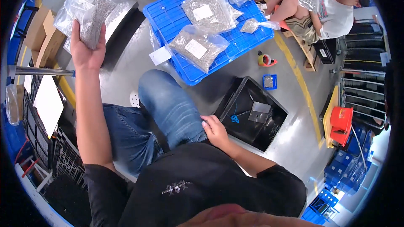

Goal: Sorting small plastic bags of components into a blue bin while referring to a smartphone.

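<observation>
My left hand is stretched out to the far left, thumb and fingers closed round a clear plastic bag of small grey pieces. Whether that bag rests on the silver metal plate beside it or hangs over it, I cannot tell. My right hand lies loosely on my jeans near the knee, fingers apart, with nothing in it. Ahead, a blue plastic lid or crate top bears several filled bags, among them a labelled bag and a larger labelled bag.
A black bin stands right of my knee, holding a blue cord and a clear piece. Beyond it are a tape roll and a small blue tray. Another person sits at the far right holding a bag. A cardboard box stands left.
</observation>
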`<state>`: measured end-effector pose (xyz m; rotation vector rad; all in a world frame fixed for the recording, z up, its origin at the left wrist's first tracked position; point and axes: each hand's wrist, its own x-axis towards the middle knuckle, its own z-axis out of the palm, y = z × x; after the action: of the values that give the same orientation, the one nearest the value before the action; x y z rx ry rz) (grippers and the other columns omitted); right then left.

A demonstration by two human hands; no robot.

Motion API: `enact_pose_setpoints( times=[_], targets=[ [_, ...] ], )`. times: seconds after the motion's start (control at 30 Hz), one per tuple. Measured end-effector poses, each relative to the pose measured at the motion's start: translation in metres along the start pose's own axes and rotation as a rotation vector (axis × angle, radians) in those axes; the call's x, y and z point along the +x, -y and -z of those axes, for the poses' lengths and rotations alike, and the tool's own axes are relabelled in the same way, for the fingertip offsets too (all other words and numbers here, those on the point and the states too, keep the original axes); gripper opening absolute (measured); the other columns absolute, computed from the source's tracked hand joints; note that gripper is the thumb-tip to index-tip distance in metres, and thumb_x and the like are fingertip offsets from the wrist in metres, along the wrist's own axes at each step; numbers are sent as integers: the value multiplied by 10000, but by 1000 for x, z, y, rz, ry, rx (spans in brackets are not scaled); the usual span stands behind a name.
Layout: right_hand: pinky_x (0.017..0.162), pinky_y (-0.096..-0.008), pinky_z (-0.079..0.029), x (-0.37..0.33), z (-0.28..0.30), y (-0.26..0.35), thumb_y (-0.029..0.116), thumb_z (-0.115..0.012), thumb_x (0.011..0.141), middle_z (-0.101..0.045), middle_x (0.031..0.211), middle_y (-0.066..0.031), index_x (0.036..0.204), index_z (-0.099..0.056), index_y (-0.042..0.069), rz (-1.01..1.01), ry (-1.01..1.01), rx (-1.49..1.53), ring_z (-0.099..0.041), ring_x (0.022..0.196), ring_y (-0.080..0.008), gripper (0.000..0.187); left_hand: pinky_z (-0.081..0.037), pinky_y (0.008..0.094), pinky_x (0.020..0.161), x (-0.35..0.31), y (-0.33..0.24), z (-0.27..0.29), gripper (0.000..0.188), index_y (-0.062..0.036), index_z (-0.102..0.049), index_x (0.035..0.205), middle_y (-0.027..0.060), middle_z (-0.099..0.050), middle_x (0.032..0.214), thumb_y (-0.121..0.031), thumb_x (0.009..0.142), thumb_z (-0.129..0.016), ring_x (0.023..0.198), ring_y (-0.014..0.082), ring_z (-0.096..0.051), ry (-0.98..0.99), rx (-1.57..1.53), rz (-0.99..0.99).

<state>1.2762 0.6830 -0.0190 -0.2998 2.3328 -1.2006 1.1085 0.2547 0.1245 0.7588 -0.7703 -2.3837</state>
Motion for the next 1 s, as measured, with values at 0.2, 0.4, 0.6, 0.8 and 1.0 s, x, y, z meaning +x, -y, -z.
enact_pose_setpoints(
  times=[0.2,0.4,0.6,0.8,1.0],
  targets=[
    [757,-344,-504,-27,6,-18,192,-592,931,-646,975,-147,1119,-664,47,-101,39,-69,-637,832,-284,247,-511,463,971,29,-2,4,323,-76,-569,1204,77,-606,1209,-266,946,-613,1124,269,-573,-31,-93,-37],
    [772,-338,-509,-46,14,-30,191,-630,912,-620,1114,-122,1126,-679,38,57,66,41,-637,859,-243,267,-516,468,963,62,7,12,308,-95,-578,1191,72,-632,1178,-308,969,-564,1089,267,-601,40,-106,-42],
    [1039,-444,-372,-19,-8,-48,248,-569,938,-300,1490,-231,1258,-583,61,237,92,-238,-403,1302,-379,371,-537,479,941,78,34,2,292,-72,-607,1137,100,-651,1147,-294,947,-601,1058,287,-622,-22,-117,16],
    [1121,-534,-249,19,7,12,258,-564,920,-140,1538,-295,1068,-602,33,282,113,-374,-248,1374,-476,272,-533,461,925,78,42,-1,378,-116,-555,1223,71,-617,1201,-335,926,-637,1112,260,-590,42,-25,80],
    [1143,-561,-204,39,6,22,226,-703,683,-231,1551,-175,649,-608,70,629,143,-709,-250,1388,-413,186,-519,454,933,70,67,-16,428,-126,-542,1242,72,-608,1191,-348,900,-672,1109,249,-581,45,257,165]
  ],
)
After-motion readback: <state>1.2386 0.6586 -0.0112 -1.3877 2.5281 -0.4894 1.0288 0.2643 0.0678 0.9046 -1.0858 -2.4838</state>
